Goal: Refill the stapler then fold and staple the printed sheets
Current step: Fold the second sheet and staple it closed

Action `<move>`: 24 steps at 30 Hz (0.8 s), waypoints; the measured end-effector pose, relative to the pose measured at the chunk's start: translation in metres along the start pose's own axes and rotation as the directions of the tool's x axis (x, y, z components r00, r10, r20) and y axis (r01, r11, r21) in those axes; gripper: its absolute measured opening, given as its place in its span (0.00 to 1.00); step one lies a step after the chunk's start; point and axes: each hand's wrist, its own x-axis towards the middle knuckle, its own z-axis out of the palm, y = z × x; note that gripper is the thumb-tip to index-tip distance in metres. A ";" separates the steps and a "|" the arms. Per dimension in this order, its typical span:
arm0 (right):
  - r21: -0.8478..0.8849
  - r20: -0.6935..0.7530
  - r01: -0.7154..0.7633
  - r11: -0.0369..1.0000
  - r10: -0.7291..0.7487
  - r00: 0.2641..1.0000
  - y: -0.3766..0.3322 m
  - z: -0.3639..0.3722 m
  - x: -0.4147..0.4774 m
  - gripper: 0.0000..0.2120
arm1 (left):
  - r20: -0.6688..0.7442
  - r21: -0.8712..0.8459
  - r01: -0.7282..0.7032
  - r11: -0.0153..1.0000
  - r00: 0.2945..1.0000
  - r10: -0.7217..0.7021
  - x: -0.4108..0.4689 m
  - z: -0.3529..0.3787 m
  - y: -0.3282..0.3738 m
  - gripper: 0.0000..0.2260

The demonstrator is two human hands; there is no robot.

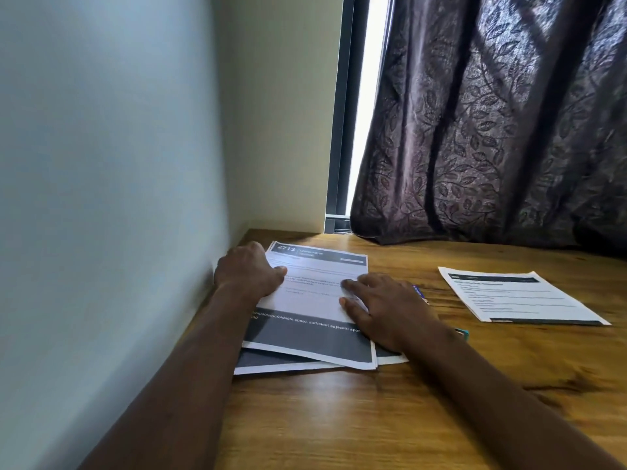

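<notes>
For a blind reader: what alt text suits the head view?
A person's left hand and flat right hand rest on a stack of white printed sheets with dark bands on a brown wooden table; another printed sheet lies further right.

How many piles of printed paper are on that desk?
2. The left pile lies by the wall under the left hand and right hand; the right pile lies alone. Sheets within each cannot be counted.

Bare left hand (247, 270), bare right hand (390, 308), forearms uncovered (to frame edge)

left grip (249, 270) curled, right grip (385, 308) flat (splayed)
</notes>
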 end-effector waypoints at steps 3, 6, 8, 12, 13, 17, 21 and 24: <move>-0.006 0.000 0.003 1.000 -0.003 1.000 -0.001 -0.002 -0.001 0.26 | 0.032 -0.100 0.041 0.994 0.999 -0.038 0.002 -0.005 -0.005 0.23; -0.005 0.002 0.008 1.000 -0.008 1.000 -0.002 -0.003 -0.003 0.26 | 0.045 -0.254 0.061 0.965 0.998 -0.051 0.002 -0.007 -0.009 0.17; -0.005 -0.004 0.013 1.000 -0.013 1.000 -0.002 -0.003 -0.004 0.25 | 0.042 -0.328 0.052 0.943 0.998 -0.040 0.003 -0.009 -0.011 0.13; -0.010 -0.068 0.005 1.000 -0.005 0.998 -0.002 -0.003 -0.004 0.25 | -0.021 -0.413 -0.022 0.911 1.000 0.014 0.005 -0.013 -0.012 0.09; -0.026 -0.106 0.005 1.000 -0.008 0.994 -0.002 -0.003 -0.005 0.26 | -0.039 -0.453 -0.044 0.891 0.999 0.029 0.005 -0.013 -0.011 0.09; 0.017 -0.289 0.035 0.999 -0.028 0.957 0.002 -0.009 -0.008 0.31 | -0.083 -0.668 -0.137 0.732 0.991 0.109 0.005 -0.018 -0.008 0.07; 0.418 -0.481 0.088 0.904 0.139 0.865 0.009 -0.021 -0.007 0.30 | -0.144 -0.844 -0.210 0.493 0.975 0.168 0.001 -0.028 -0.003 0.07; 0.779 -0.436 0.145 0.610 0.361 0.824 0.017 -0.025 -0.008 0.29 | -0.199 -0.901 -0.235 0.365 0.971 0.134 -0.003 -0.029 0.006 0.07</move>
